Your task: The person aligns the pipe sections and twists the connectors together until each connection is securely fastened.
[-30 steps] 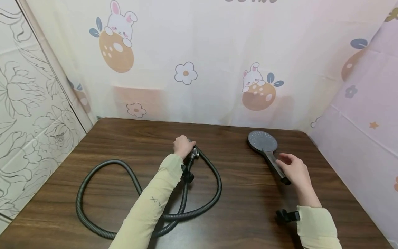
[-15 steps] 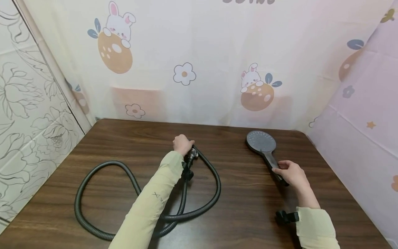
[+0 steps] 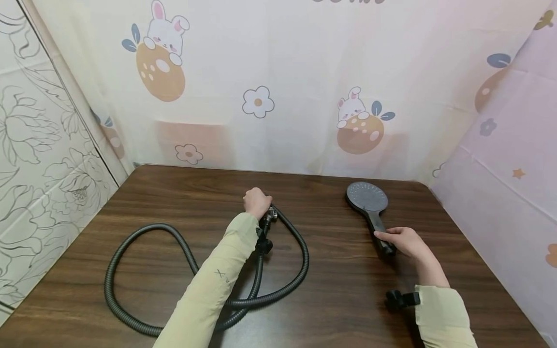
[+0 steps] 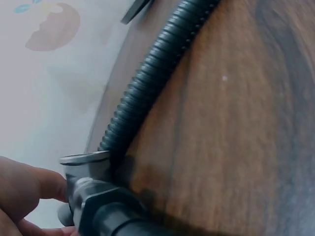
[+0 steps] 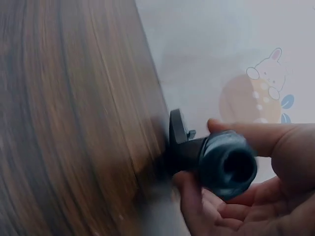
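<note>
At the back middle of the table, my left hand (image 3: 256, 203) holds the metal fitting (image 4: 86, 172) joined to a black ribbed shower hose (image 3: 305, 261). In the left wrist view, a thumb and a finger touch the fitting's side; the hand covers part of it in the head view. On the right, my right hand (image 3: 406, 241) pinches the handle of a dark grey shower head (image 3: 367, 197) between thumb and fingers. Its round spray face is turned up. The right wrist view shows the handle's open round end (image 5: 214, 179) pointing at the camera.
The hose lies in wide loops on the dark wooden table (image 3: 339, 270), crossing itself under the left forearm. A printed cloth (image 3: 296, 135) hangs behind the table's back edge, with more cloth at both sides. A black wrist mount (image 3: 400, 300) juts from the right sleeve.
My right hand has moved from beside the handle to gripping it, and the handle's lower end has swung slightly left. The left hand and the hose have barely moved.
</note>
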`<state>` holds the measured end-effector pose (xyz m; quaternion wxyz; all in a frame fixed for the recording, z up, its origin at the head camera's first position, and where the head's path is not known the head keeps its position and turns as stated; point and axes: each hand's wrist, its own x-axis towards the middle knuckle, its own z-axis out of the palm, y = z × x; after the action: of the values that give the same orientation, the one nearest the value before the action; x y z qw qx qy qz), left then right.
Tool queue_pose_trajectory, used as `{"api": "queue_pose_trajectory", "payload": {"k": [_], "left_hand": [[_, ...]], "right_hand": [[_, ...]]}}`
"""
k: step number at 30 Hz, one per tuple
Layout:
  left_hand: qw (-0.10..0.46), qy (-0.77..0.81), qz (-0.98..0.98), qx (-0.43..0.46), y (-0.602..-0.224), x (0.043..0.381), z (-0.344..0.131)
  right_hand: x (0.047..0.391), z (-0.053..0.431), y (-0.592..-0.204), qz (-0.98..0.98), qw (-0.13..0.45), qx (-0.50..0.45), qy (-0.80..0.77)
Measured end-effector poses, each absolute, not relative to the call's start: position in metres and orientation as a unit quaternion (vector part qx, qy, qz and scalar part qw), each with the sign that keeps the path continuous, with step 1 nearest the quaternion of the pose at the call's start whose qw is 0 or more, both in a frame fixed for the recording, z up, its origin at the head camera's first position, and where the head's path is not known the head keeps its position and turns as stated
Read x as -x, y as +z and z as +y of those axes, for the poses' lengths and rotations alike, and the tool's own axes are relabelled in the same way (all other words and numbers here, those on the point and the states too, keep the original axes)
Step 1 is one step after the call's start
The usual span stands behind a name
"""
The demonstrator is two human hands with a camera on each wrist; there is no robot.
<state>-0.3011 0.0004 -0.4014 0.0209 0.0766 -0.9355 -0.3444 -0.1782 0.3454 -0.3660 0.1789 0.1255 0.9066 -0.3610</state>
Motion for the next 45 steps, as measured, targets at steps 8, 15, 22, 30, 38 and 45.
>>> {"api": "queue_pose_trajectory", "payload": {"k": [8, 15, 22, 30, 38, 45], "left_hand": [[0.040, -0.373, -0.925, -0.060, -0.398, 0.304, 0.001], [0.048, -0.451, -0.891, -0.026, -0.384, 0.300, 0.006], [0.000, -0.536, -0.844, 0.009, -0.375, 0.291, 0.013], [-0.057, -0.602, -0.794, 0.065, -0.368, 0.285, 0.021], [-0.089, -0.606, -0.785, 0.095, -0.367, 0.273, 0.025], [-0.120, -0.619, -0.767, 0.122, -0.369, 0.267, 0.027]], "right_hand": [[0.182, 0.341, -0.371, 0.878, 0.202, -0.143, -0.410], [0.186, 0.341, -0.380, 0.820, 0.211, -0.152, -0.510], [0.188, 0.336, -0.386, 0.721, 0.204, -0.160, -0.642], [0.190, 0.327, -0.386, 0.562, 0.204, -0.169, -0.783], [0.195, 0.312, -0.391, 0.494, 0.196, -0.174, -0.829], [0.196, 0.305, -0.387, 0.460, 0.195, -0.180, -0.847]]}}
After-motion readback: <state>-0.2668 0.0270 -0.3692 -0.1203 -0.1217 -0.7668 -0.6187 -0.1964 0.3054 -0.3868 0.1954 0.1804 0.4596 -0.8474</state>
